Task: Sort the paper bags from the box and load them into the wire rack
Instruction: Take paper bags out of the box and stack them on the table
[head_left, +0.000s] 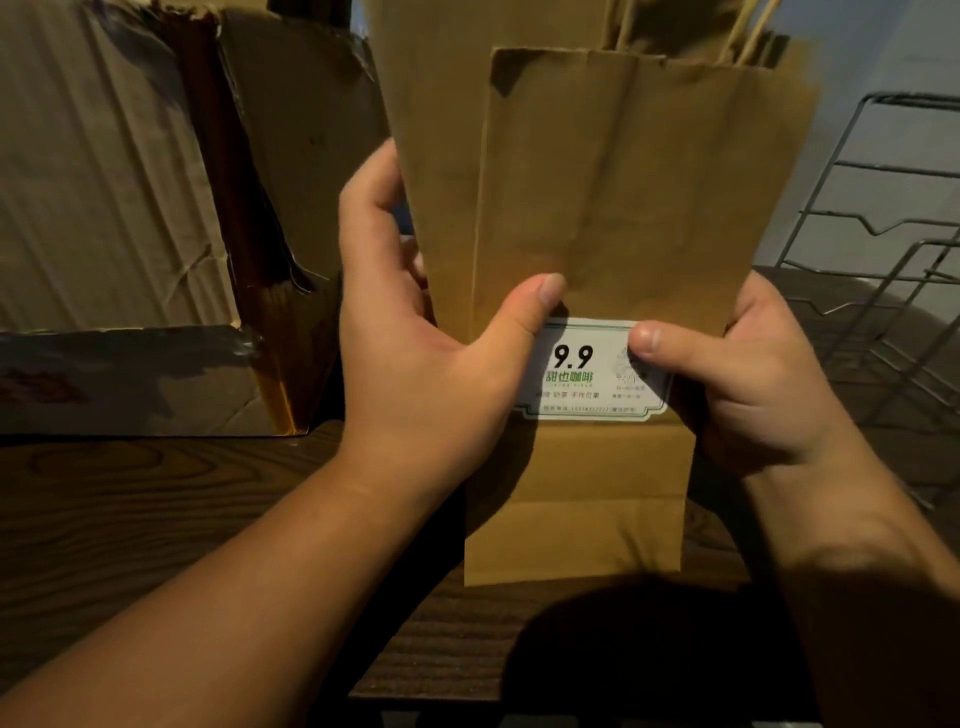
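I hold a stack of flat brown paper bags (613, 197) upright in front of me, above the dark wooden table (156, 519). The front bag carries a white sticker (587, 384) printed "9.9". My left hand (415, 332) grips the stack's left edge, thumb pressed on the front just above the sticker. My right hand (753, 379) grips the right edge, its thumb lying on the sticker. Taller bags with twisted paper handles (748, 31) stand behind the front one. The cardboard box (156, 208) sits to the left, the wire rack (883, 291) to the right.
The box has torn flaps and grey tape along its front edge, and it stands close to my left hand. The metal wire rack has several dividers and rests on the table at the right. A pale wall shows behind the rack.
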